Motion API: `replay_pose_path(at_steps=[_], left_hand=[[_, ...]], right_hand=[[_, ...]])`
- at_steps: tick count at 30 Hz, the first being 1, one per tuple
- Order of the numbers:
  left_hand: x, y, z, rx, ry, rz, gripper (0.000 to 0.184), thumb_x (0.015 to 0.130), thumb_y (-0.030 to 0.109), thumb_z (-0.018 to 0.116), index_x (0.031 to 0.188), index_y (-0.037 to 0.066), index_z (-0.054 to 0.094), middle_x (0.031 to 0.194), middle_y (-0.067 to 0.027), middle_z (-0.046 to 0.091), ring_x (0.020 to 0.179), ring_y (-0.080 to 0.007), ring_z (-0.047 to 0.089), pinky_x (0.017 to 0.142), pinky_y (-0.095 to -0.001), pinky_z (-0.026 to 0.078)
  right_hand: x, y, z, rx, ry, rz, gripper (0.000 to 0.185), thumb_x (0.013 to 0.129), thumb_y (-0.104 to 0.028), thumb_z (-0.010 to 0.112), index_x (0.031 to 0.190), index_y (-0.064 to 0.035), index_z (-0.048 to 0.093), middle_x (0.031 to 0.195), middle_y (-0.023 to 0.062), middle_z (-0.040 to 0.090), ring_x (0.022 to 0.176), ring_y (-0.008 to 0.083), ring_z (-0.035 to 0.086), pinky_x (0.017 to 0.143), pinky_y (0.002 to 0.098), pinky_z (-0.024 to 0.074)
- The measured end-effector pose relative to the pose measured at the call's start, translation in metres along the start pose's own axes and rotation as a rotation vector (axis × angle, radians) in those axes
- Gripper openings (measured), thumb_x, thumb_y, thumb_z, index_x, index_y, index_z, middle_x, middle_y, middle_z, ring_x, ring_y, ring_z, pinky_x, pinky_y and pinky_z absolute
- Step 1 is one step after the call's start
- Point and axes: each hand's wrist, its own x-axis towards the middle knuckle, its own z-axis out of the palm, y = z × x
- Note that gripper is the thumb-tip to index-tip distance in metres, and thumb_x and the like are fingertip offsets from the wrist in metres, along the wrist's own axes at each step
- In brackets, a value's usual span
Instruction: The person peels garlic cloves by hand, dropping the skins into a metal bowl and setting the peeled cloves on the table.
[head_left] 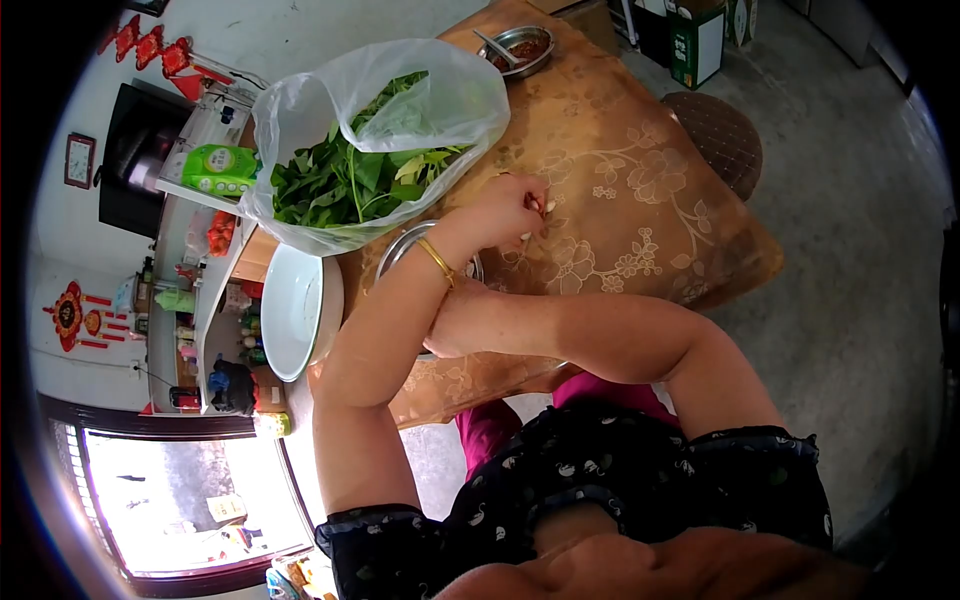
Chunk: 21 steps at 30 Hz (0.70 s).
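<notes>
My left hand (516, 212), with a gold bracelet (437, 262) at its wrist, reaches over the tabletop. Its fingers are curled together around small pale pieces that look like garlic cloves (549, 206); which of them it grips is unclear. Beneath my left forearm crosses my right hand (462, 318), its fingers mostly hidden, by a metal bowl (402, 243) whose contents are covered by my arms. Just beyond the bowl, a clear plastic bag (462, 95) stands open with green leafy stems (365, 180) inside.
A white basin (292, 315) sits left of the metal bowl. At the far edge of the brown flowered tablecloth (640, 200) is a bowl of red sauce (530, 45) with a spoon. A round stool (718, 145) stands at the right, and cluttered shelves (205, 340) line the left.
</notes>
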Motion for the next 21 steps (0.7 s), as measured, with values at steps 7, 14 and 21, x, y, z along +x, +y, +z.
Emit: replay_pose_path(at_steps=[7,14,21], left_hand=[[-0.025,0.008,-0.028,-0.409,0.005,-0.022,0.014,0.074,0.0,0.056,0.088,0.0,0.056,0.079,-0.0038,0.056,0.063,-0.0103,0.056,0.055,-0.0229,0.052],[-0.058,0.017,-0.046,-0.897,0.072,0.115,0.012,0.078,-0.003,0.056,0.089,0.001,0.053,0.08,-0.0054,0.056,0.063,-0.0132,0.059,0.055,-0.025,0.052],[-0.11,0.002,-0.049,-1.393,0.149,0.404,0.016,0.081,-0.006,0.045,0.094,-0.001,0.053,0.087,-0.0147,0.059,0.066,-0.021,0.06,0.056,-0.0281,0.053]], right_hand=[[0.01,0.007,0.01,0.136,0.121,-0.031,0.014,0.074,-0.011,0.055,0.081,-0.0014,0.062,0.08,0.0162,0.062,0.076,0.0317,0.06,0.068,0.0406,0.0479],[0.011,0.004,-0.016,0.314,0.007,0.186,0.014,0.073,-0.011,0.056,0.077,0.001,0.062,0.081,0.0147,0.064,0.08,0.0313,0.061,0.069,0.039,0.0489],[0.028,0.026,-0.014,0.293,-0.064,0.346,0.011,0.073,-0.003,0.053,0.081,0.003,0.056,0.075,0.0174,0.059,0.073,0.0342,0.059,0.065,0.0416,0.0476]])
